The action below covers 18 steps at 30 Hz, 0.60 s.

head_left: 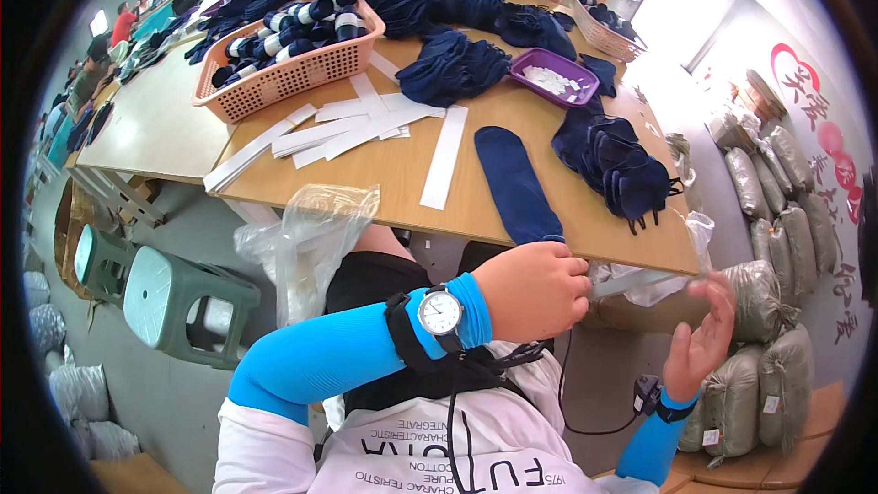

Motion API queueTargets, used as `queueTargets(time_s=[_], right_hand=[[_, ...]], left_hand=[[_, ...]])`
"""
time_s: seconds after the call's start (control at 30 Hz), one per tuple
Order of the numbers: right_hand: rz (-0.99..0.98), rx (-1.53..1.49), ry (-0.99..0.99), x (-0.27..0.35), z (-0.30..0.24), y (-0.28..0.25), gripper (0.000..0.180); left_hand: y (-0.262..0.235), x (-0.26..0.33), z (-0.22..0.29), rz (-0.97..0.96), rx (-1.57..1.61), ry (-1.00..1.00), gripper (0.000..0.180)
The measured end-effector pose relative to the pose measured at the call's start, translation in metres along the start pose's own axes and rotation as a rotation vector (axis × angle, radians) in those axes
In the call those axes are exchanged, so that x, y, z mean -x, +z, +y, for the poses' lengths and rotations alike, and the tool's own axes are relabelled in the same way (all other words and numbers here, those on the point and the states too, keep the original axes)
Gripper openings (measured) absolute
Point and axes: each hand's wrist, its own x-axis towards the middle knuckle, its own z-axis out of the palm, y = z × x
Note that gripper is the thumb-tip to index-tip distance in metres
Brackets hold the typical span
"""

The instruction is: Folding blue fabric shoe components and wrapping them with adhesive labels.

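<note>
A navy sock (514, 181) lies flat on the wooden table, its near end reaching the table's front edge. My left hand (535, 291) is at that end, back of the hand up and fingers curled. Whatever is inside those fingers is hidden. Off to the right, past the table corner, my right hand (702, 340) is raised with thumb and fingers apart, holding nothing visible. White paper strips (366, 123) lie spread left of the sock, one long strip (445, 157) apart from them. A stack of navy socks (617, 165) with small black hooks lies to the right.
A pink basket (274, 91) holds navy rolls banded in white. A purple tray (523, 64) contains small white pieces. Navy piles (453, 69) cover the table's far side, where other people sit. Green stools (187, 302) stand left; stuffed sacks (791, 384) line the right.
</note>
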Motion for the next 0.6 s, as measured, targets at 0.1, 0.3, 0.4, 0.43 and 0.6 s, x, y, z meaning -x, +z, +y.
queueTargets(time_s=[0.1,0.3,0.4,0.43,0.6], right_hand=[[-0.172,-0.167,-0.058,-0.038,-0.052,0.032,0.088],[-0.474,-0.611,-0.093,-0.065,-0.054,0.063,0.118],[-0.558,-0.828,-0.277,-0.083,-0.063,0.094,0.094],[-0.556,-0.864,-0.307,-0.093,-0.074,0.105,0.094],[-0.507,-0.760,-0.675,-0.151,-0.190,0.163,0.089]], left_hand=[[-0.006,0.009,-0.001,0.038,-0.027,-0.013,0.021],[-0.055,0.009,0.009,0.531,0.089,0.056,0.040],[-0.091,0.009,0.012,0.607,0.036,0.090,0.060],[-0.102,0.009,0.015,0.587,-0.003,0.071,0.060],[-0.101,-0.030,0.029,0.733,0.262,0.306,0.073]])
